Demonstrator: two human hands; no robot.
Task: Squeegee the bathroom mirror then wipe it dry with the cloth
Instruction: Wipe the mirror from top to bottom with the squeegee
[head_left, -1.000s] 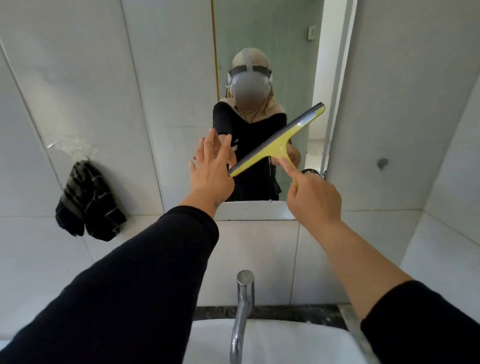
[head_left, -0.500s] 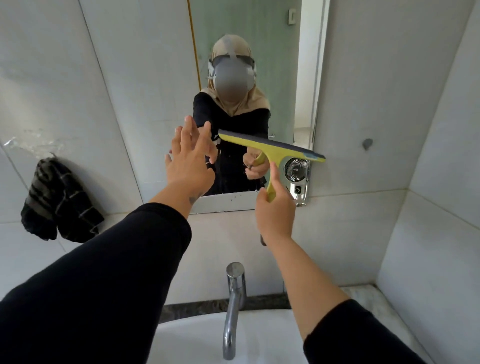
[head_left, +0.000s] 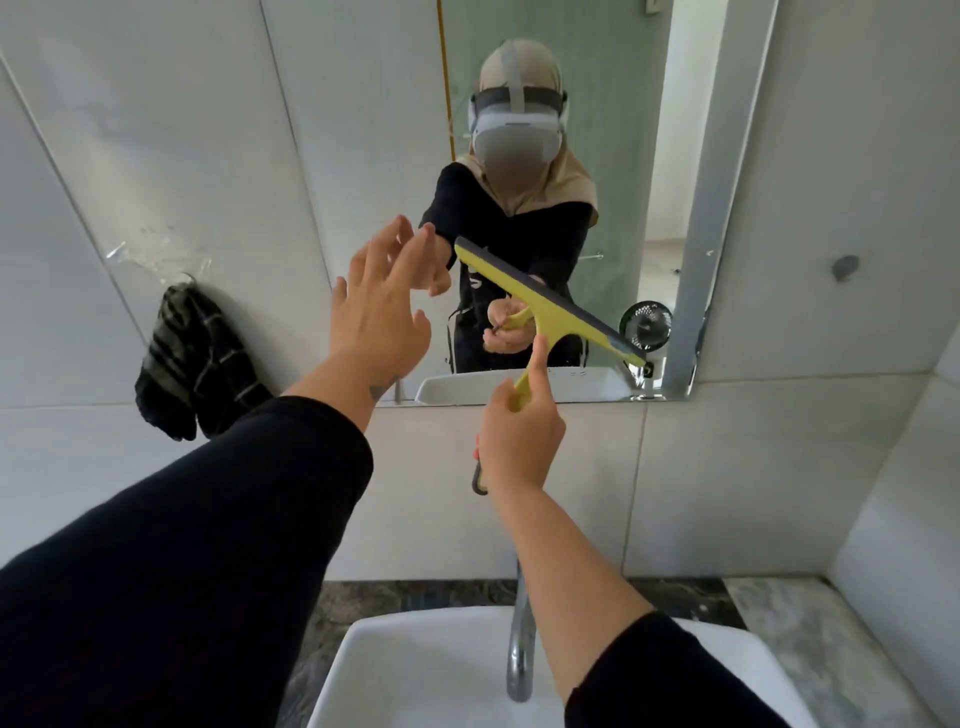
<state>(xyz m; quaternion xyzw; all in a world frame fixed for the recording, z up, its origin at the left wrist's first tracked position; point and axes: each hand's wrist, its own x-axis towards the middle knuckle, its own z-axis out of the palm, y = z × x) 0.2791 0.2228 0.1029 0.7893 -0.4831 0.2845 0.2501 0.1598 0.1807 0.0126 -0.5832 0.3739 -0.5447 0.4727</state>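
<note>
White-tiled bathroom, squeegee pass under way on the mirror (head_left: 597, 130).

Right hand (head_left: 519, 441), grip clamped on the yellow squeegee (head_left: 550, 312), works the mirror's lower centre; left hand (head_left: 379, 317) hovers, fingers apart, empty. Dark cloth (head_left: 192, 358) hangs at left, untouched: I judge the drying wipe remains.

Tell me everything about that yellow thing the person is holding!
It is a squeegee, T-shaped, of what looks like yellow plastic, with a long dark rubber blade on top. The blade slants down to the right across the lower mirror. The right hand grips the yellow handle; a dark loop pokes out below the fist. The left hand is open beside it, not touching.
</note>
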